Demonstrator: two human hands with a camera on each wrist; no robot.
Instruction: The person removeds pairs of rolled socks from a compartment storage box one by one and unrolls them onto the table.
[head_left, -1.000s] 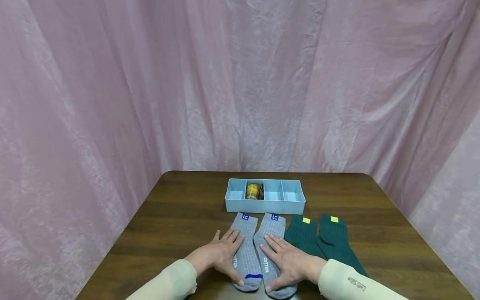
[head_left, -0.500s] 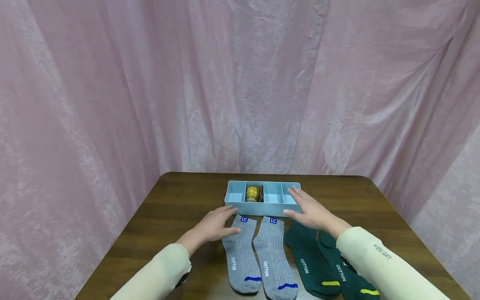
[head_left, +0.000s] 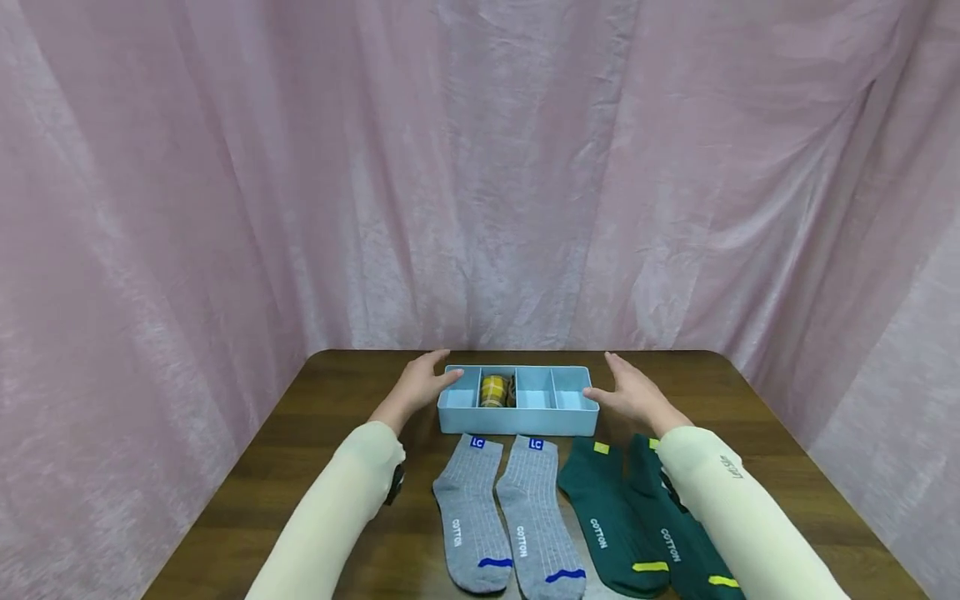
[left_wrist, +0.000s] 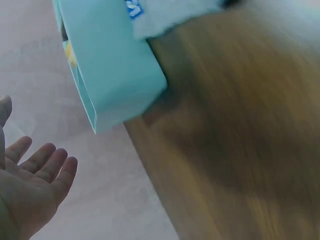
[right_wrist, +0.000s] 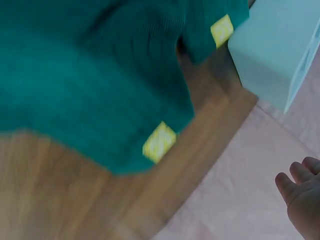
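A light blue box point(head_left: 517, 422) with divided compartments stands toward the back of the table. Its second compartment from the left holds a yellow plaid rolled bundle point(head_left: 492, 392) beside something dark brown. At the box's left end is my left hand point(head_left: 414, 388), fingers extended and thumb over the near corner in the head view. My right hand point(head_left: 633, 395) is at the other end, fingers spread and thumb overlapping the right edge. Both wrist views show the palms point(left_wrist: 32, 195) bare, holding nothing. Two grey socks point(head_left: 471, 500) and two dark green socks point(head_left: 606, 508) lie flat before the box.
The brown wooden table point(head_left: 300, 467) has rounded far corners. Behind it hangs a pink velvet curtain point(head_left: 480, 183). My right sleeve point(head_left: 738, 508) passes over the outer green sock and hides part of it.
Both hands have left the grey socks, which they were pressing flat, and moved forward to either end of the box. The socks now lie uncovered by the hands.
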